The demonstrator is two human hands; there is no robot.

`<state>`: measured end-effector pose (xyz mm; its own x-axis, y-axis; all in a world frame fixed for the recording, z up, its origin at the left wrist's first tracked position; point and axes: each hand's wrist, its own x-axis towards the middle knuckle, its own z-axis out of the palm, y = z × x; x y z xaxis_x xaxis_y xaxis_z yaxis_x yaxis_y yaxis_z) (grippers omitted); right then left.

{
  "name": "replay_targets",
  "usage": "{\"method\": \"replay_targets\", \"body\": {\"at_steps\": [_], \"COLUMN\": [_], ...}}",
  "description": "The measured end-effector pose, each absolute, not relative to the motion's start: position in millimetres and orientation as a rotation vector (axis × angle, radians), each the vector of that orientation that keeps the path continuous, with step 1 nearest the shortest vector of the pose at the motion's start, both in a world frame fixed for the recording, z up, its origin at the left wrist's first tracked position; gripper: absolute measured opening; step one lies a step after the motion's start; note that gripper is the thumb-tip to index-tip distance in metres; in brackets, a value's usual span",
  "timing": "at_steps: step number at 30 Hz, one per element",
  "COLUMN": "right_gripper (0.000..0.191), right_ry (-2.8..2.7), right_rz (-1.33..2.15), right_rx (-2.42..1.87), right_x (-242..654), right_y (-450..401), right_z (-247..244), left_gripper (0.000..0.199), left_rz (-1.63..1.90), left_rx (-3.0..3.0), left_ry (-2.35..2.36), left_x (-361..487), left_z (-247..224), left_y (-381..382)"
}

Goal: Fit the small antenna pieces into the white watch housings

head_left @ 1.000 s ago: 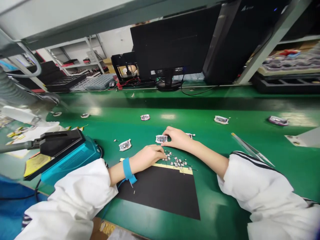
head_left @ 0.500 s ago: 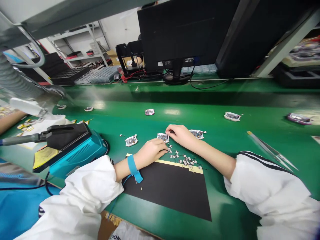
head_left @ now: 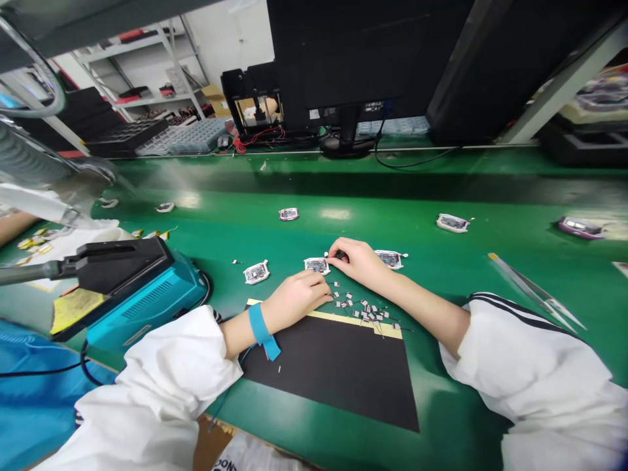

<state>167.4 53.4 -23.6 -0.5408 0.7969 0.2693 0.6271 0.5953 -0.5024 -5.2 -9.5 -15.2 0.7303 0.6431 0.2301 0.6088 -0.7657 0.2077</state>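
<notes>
A small white-rimmed housing with a circuit board inside (head_left: 316, 265) lies between my hands on the green bench. My left hand (head_left: 298, 297), with a blue band at its wrist, is curled at the housing's lower edge; its closed fingertips hide whatever they hold. At the right edge of that housing, the fingers of my right hand (head_left: 357, 263) are pinched together, and what is between them is too small to make out. Several small silver parts with thin leads (head_left: 367, 311) are scattered below my right hand. Another open housing (head_left: 390, 259) sits just behind that hand.
A black mat (head_left: 333, 366) with a yellow edge lies before me. Tweezers (head_left: 534, 291) rest at right, a teal machine (head_left: 147, 294) stands at left. More housings (head_left: 256, 272) dot the bench. A monitor (head_left: 353, 59) stands behind. Another person's arm (head_left: 19, 227) shows far left.
The view has shifted slightly. My right hand's fingertips have moved a little down along the housing's right edge, showing more of its board. My left hand stays nearly in place.
</notes>
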Motion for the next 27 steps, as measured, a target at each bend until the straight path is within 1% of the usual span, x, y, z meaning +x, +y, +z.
{"method": "replay_targets", "body": {"at_steps": [4, 7, 9, 11, 14, 18, 22, 27], "right_gripper": [0.028, 0.034, 0.037, 0.035, 0.033, 0.035, 0.034, 0.033], "right_ry": [-2.443, -2.543, -2.583, -2.598, -2.608, -2.633, -2.577, -2.425], "right_rz": [0.462, 0.449, 0.446, 0.445, 0.437, 0.467, 0.559, 0.706], "right_rx": [-1.054, -1.034, -1.045, -1.059, -1.074, -1.047, -0.99, -0.918], "right_x": [170, 170, 169, 168, 165, 160, 154, 151], "right_y": [47, 44, 43, 43, 41, 37, 39, 45], "right_z": [-17, -13, -13, -14, -14, -14, -21, -31], "left_gripper": [0.019, 0.009, 0.012, 0.017, 0.019, 0.016, 0.013, 0.013], "left_rz": [0.446, 0.474, 0.488, 0.504, 0.563, 0.687, 0.736, 0.721], "left_rx": [2.78, 2.735, 2.71, 2.684, 2.63, 2.544, 2.474, 2.617], "left_ry": [1.045, 1.096, 1.12, 1.141, 1.202, 1.307, 1.354, 1.322], "left_x": [-5, -8, -11, -16, -23, -29, -31, -30], "left_z": [-15, -14, -12, -8, -1, 3, -3, -11], "left_y": [-8, -10, -11, -12, -9, 2, 8, 7]}}
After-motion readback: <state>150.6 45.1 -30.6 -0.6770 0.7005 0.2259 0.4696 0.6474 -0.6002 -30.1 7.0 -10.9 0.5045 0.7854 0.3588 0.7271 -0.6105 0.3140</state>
